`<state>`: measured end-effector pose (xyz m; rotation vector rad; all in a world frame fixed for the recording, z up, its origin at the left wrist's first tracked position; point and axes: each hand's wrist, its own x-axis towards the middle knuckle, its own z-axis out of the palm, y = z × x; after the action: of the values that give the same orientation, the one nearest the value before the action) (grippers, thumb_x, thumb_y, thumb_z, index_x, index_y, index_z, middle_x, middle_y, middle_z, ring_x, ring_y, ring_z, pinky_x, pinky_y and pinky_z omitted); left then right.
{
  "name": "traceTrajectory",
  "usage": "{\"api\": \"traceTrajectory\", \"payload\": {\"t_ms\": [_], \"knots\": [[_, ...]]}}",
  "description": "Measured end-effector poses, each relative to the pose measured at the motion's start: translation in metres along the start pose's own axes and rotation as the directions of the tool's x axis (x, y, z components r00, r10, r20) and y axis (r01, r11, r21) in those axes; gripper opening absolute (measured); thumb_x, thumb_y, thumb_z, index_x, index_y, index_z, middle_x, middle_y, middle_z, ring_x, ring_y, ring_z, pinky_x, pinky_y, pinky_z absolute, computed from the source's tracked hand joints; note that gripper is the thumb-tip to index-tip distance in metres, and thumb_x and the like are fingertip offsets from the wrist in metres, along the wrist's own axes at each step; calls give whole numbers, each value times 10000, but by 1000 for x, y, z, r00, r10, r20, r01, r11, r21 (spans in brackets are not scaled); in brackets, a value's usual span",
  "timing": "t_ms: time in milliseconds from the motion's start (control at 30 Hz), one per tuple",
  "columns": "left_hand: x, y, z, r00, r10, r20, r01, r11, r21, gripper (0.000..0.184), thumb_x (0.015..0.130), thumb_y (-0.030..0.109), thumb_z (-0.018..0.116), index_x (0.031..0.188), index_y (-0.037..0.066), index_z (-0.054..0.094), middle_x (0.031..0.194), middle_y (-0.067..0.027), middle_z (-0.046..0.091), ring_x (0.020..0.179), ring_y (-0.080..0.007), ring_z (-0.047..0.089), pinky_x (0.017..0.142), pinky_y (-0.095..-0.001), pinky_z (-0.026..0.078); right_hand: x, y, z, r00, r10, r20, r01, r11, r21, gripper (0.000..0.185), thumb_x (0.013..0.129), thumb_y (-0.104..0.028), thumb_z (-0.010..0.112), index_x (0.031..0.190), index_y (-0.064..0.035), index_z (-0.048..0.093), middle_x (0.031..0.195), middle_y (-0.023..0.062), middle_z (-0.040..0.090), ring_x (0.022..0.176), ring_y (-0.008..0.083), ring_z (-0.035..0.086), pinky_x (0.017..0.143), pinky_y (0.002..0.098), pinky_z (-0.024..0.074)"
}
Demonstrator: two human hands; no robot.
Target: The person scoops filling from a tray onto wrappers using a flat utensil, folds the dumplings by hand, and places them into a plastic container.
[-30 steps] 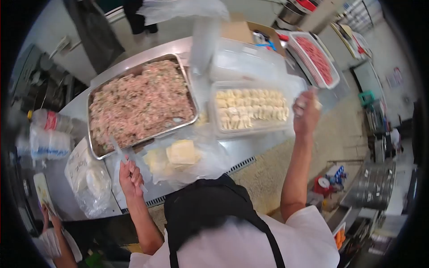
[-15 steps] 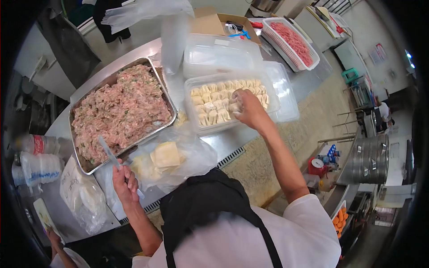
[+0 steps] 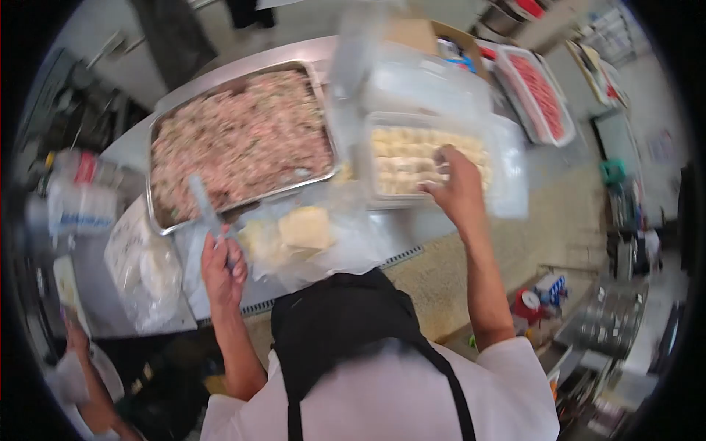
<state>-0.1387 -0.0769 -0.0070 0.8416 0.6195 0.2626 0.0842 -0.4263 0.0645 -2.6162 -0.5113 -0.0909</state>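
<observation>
My left hand [image 3: 223, 270] is closed around a flat-bladed spreading knife [image 3: 203, 198], its blade pointing up over the near edge of a metal tray. The tray [image 3: 257, 200] is heaped with minced meat filling [image 3: 239, 136] flecked with green. Over a clear plastic container [image 3: 397, 201] of folded dumplings [image 3: 401, 165] in rows, my right hand [image 3: 463, 189] has its thumb and fingers apart, with nothing visible between them. Whether its fingertips touch a dumpling is blurred. Square dough wrappers [image 3: 305, 226] lie in a stack on plastic sheeting between my hands.
Behind the dumplings is a translucent lid [image 3: 430, 84]. A white basket [image 3: 553, 136] of minced meat stands at the far right. Plastic bags [image 3: 147, 264] lie at the left, and a co-worker's hand [image 3: 76, 336] rests near a cutting board [image 3: 70, 294].
The view has shifted, so the table things sit further right. My right hand has gone from bunched fingers at the dumplings to spread fingers. My left hand still holds the spreading knife.
</observation>
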Motion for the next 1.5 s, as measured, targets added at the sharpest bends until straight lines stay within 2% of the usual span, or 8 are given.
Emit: {"api": "traceTrajectory", "payload": {"t_ms": [233, 567, 667, 733, 800, 933, 1200, 1500], "knots": [[-2, 5, -9, 998, 56, -26, -54, 996, 77, 305, 1084, 242, 397, 1287, 39, 501, 727, -46, 551, 455, -88, 431, 378, -221, 324, -42, -82, 116, 853, -488, 184, 326, 775, 542, 195, 747, -37, 752, 919, -32, 661, 909, 142, 660, 848, 351, 656, 725, 416, 547], [-13, 21, -14, 908, 391, -152, -272, 825, 496, 264, 1085, 215, 420, 1244, 39, 535, 734, 4, 556, 511, -47, 441, 442, -199, 335, -59, -98, 202, 881, -434, 191, 353, 869, 348, 73, 724, -49, 709, 780, -12, 681, 857, 135, 642, 833, 350, 633, 724, 452, 529], [7, 5, -30, 803, 591, -81, -342, 567, 749, 201, 1048, 121, 458, 1173, 18, 578, 749, -52, 607, 523, -135, 525, 493, -273, 417, -57, -95, 200, 897, -421, 136, 326, 836, 443, 25, 740, -32, 682, 760, -19, 691, 819, 142, 656, 829, 353, 651, 715, 451, 532], [31, -11, -54, 827, 501, 256, -289, -13, 957, 215, 952, 12, 509, 1148, 3, 595, 793, -154, 644, 588, -297, 608, 582, -380, 482, -56, -94, 198, 901, -396, 178, 285, 848, 448, 55, 746, -17, 664, 788, -21, 700, 846, 154, 672, 835, 355, 664, 719, 451, 535], [34, -1, -54, 944, 318, 81, -127, 126, 984, 310, 840, -55, 541, 1129, 4, 636, 856, -222, 645, 732, -406, 635, 673, -446, 497, -54, -93, 195, 893, -406, 196, 284, 844, 454, 65, 751, -14, 655, 798, -18, 698, 851, 157, 674, 836, 362, 663, 720, 456, 533], [28, 60, -12, 787, 517, 338, -324, -120, 938, 311, 809, -56, 593, 1078, 35, 719, 855, -180, 641, 824, -380, 638, 698, -437, 500, -50, -87, 187, 886, -373, 275, 210, 852, 479, 102, 778, -11, 629, 859, -13, 691, 887, 177, 672, 858, 389, 652, 743, 462, 527], [81, 96, 16, 899, 102, 425, -281, -611, 740, 141, 747, 30, 593, 829, 54, 705, 861, -157, 656, 885, -373, 663, 738, -477, 533, -37, -81, 139, 924, -336, 182, 152, 760, 632, 132, 846, -50, 664, 966, 4, 658, 959, 185, 670, 871, 386, 642, 786, 389, 512], [96, 96, 24, 767, -44, 641, -616, -334, 714, 176, 724, 47, 649, 880, 59, 729, 809, -152, 648, 850, -372, 649, 718, -462, 514, -46, -58, 131, 856, -154, 494, -404, 398, 823, 225, 988, -139, 585, 1176, -16, 582, 1100, 115, 679, 978, 232, 651, 867, 356, 500]]}}
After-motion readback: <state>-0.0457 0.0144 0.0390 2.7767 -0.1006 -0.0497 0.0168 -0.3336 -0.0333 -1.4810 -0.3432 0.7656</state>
